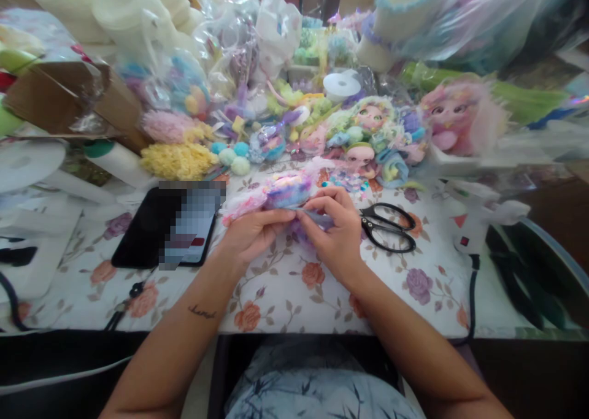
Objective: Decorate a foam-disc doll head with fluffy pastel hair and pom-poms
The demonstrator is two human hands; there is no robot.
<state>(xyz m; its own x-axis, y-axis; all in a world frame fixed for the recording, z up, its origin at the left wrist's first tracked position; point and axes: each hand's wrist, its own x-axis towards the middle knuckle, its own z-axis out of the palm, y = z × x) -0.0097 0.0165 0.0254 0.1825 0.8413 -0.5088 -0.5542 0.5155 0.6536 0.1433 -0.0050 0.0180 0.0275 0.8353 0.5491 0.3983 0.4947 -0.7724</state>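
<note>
Head view: left hand (248, 234) and right hand (338, 235) both pinch a pastel fluffy ornament (288, 191) above the floral tablecloth (294, 290). Clear bags (184, 88) behind hold coloured pom-poms; black scissors (389, 226) lie just right.

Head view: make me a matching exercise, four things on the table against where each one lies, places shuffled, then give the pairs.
Things:
1. scissors
2. phone
3. glue gun
4. fluffy pastel piece

Places:
A. dark slab lying flat on the flowered cloth, beside the left hand
B. white, at the table's right side, its dark cord running down over the front edge
C. held between both hands, in front of the doll heads
D. black, lying closed just beside the right hand

Pairs: 1-D, 2-A, 3-B, 4-C
</note>
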